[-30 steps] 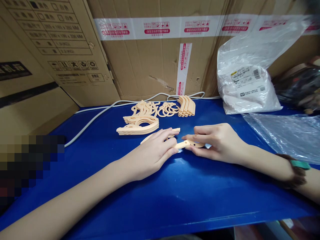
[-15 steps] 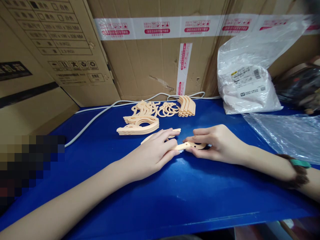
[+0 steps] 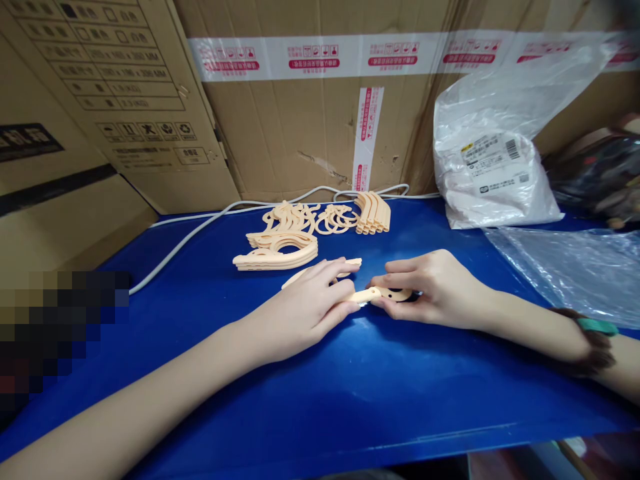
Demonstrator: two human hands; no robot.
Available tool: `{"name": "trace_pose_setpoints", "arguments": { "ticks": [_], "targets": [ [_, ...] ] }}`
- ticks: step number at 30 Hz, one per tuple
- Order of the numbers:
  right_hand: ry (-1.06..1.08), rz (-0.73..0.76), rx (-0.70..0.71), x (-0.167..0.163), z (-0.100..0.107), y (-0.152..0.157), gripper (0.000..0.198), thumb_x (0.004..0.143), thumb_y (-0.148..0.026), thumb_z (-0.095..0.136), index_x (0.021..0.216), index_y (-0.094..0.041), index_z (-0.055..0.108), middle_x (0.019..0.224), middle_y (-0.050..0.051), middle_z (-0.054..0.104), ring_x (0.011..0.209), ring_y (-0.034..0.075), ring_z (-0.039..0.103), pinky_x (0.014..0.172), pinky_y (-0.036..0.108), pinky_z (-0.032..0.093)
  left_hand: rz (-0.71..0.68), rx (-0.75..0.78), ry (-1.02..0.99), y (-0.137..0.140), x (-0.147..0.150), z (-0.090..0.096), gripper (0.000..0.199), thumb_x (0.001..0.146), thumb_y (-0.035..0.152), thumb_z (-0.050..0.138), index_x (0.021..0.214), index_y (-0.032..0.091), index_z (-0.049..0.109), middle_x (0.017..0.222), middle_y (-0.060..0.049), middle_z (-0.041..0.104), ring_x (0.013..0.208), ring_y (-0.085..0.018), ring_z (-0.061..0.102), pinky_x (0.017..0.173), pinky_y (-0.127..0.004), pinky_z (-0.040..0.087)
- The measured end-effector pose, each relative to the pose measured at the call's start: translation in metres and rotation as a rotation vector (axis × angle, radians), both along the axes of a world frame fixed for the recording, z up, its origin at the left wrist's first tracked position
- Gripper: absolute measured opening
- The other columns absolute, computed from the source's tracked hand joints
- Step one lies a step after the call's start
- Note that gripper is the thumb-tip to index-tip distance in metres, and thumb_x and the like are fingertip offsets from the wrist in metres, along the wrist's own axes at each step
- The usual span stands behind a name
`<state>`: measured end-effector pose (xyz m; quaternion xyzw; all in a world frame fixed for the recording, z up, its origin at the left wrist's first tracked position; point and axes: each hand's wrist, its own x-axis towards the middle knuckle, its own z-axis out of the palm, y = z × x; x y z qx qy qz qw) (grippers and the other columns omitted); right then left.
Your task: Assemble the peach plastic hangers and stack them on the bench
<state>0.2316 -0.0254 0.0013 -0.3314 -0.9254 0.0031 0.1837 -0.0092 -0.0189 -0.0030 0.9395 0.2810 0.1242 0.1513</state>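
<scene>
My left hand is closed on a cream plastic hanger piece, which lies low over the blue table, mostly hidden beneath the palm and fingers. My right hand pinches a curved cream hanger hook between thumb and fingers. The hook's end, with small holes in it, meets the end of the hanger piece. Just beyond my left hand is a stack of flat cream hanger pieces. Behind it lie loose curved pieces, several hooks and a pile of curved hollow arms.
Cardboard boxes wall off the back and left of the blue table. A white cable runs along the back. To the right stand a filled white plastic bag and a flat clear plastic sheet.
My right hand and the hook have shifted very slightly. My left hand stays in place on the hanger piece.
</scene>
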Motion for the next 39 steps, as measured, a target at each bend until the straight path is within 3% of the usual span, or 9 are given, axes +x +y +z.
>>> {"name": "trace_pose_setpoints", "arguments": {
  "ticks": [9, 16, 21, 26, 29, 32, 35, 39],
  "targets": [
    [-0.007, -0.004, -0.021, 0.000, 0.000, 0.000, 0.028, 0.090, -0.033, 0.053, 0.093, -0.017, 0.075, 0.061, -0.001, 0.055, 0.048, 0.008, 0.044, 0.049, 0.025, 0.024, -0.005, -0.010, -0.004, 0.001, 0.002, 0.000, 0.031, 0.101, 0.035, 0.034, 0.098, 0.020, 0.061, 0.150, -0.009, 0.040, 0.141, -0.023, 0.031, 0.115, -0.043, 0.028],
    [0.008, 0.025, -0.138, 0.000, 0.004, 0.003, 0.028, 0.090, -0.031, 0.052, 0.088, -0.015, 0.075, 0.061, 0.000, 0.056, 0.048, 0.007, 0.042, 0.049, 0.024, 0.025, -0.014, -0.014, -0.012, 0.000, 0.001, 0.002, 0.029, 0.101, 0.035, 0.035, 0.096, 0.020, 0.059, 0.148, -0.009, 0.042, 0.140, -0.020, 0.032, 0.113, -0.040, 0.029],
    [-0.018, 0.102, -0.418, 0.004, 0.017, 0.004, 0.023, 0.088, -0.033, 0.057, 0.089, -0.018, 0.074, 0.066, -0.002, 0.060, 0.052, 0.007, 0.049, 0.052, 0.021, 0.030, 0.044, -0.042, -0.028, -0.002, 0.002, 0.004, 0.030, 0.100, 0.039, 0.035, 0.099, 0.020, 0.058, 0.146, -0.010, 0.044, 0.140, -0.021, 0.031, 0.114, -0.043, 0.027],
    [-0.043, 0.029, -0.604, 0.008, 0.030, 0.003, 0.027, 0.081, -0.043, 0.066, 0.092, -0.019, 0.070, 0.062, -0.005, 0.056, 0.054, 0.009, 0.048, 0.053, 0.022, 0.033, 0.067, -0.125, -0.116, 0.002, -0.001, 0.002, 0.021, 0.096, 0.025, 0.042, 0.109, 0.020, 0.058, 0.146, -0.008, 0.043, 0.137, -0.019, 0.037, 0.109, -0.036, 0.037],
    [-0.073, 0.093, -0.595, 0.008, 0.034, 0.002, 0.015, 0.080, -0.031, 0.067, 0.090, -0.020, 0.068, 0.075, -0.003, 0.062, 0.071, 0.012, 0.055, 0.070, 0.024, 0.038, 0.073, -0.176, -0.155, 0.006, -0.002, 0.000, 0.024, 0.093, 0.022, 0.046, 0.113, 0.021, 0.058, 0.143, -0.008, 0.045, 0.132, -0.019, 0.043, 0.099, -0.032, 0.047],
    [-0.125, 0.169, -0.562, 0.007, 0.036, 0.002, 0.009, 0.081, -0.022, 0.064, 0.090, -0.021, 0.067, 0.085, -0.001, 0.064, 0.085, 0.014, 0.056, 0.086, 0.029, 0.036, 0.056, -0.157, -0.185, 0.009, -0.002, -0.002, 0.024, 0.092, 0.025, 0.051, 0.114, 0.019, 0.059, 0.137, -0.009, 0.050, 0.130, -0.021, 0.046, 0.103, -0.035, 0.045],
    [-0.147, 0.195, -0.518, 0.009, 0.036, 0.001, 0.011, 0.083, -0.025, 0.064, 0.092, -0.022, 0.069, 0.102, 0.003, 0.062, 0.099, 0.017, 0.055, 0.092, 0.032, 0.036, 0.058, -0.160, -0.212, 0.010, -0.002, -0.003, 0.024, 0.092, 0.028, 0.052, 0.113, 0.019, 0.060, 0.136, -0.010, 0.051, 0.127, -0.023, 0.049, 0.095, -0.036, 0.052],
    [-0.136, 0.191, -0.469, 0.012, 0.035, 0.001, 0.013, 0.085, -0.028, 0.063, 0.094, -0.026, 0.072, 0.124, 0.006, 0.053, 0.115, 0.021, 0.050, 0.097, 0.037, 0.037, 0.070, -0.279, -0.262, 0.007, -0.002, -0.004, 0.028, 0.089, 0.027, 0.057, 0.115, 0.021, 0.061, 0.139, -0.010, 0.046, 0.126, -0.024, 0.049, 0.077, -0.028, 0.060]
  ]
}}
